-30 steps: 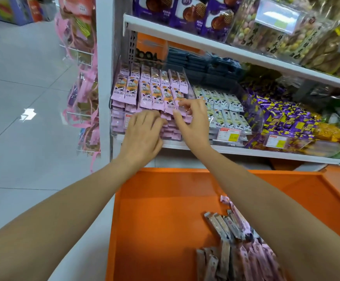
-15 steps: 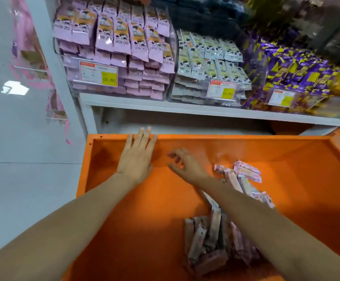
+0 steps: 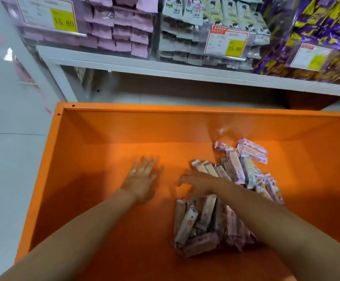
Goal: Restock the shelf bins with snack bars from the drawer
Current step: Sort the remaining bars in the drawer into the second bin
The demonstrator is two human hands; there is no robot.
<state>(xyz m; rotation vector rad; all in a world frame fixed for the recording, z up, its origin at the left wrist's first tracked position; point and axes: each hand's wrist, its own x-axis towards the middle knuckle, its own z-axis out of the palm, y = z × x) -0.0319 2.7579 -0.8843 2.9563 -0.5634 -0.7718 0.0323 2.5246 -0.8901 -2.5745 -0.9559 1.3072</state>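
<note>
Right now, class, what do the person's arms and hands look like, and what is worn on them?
The left forearm and right forearm are bare, no sleeves in view. The left hand and right hand wear no gloves; no watch, bracelet or ring shows, though blur hides fine detail.

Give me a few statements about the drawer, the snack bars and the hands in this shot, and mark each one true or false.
1. The snack bars lie piled in the right part of the orange drawer. True.
2. The left hand grips a bar. False: its fingers are spread and it holds nothing, over bare drawer floor.
3. The price tag on the pink bin reads 15.80. True.
4. The right hand is up at the shelf bins. False: it is down in the drawer, at the pile of bars.
5. The drawer is packed full. False: much of its floor is bare.
</note>
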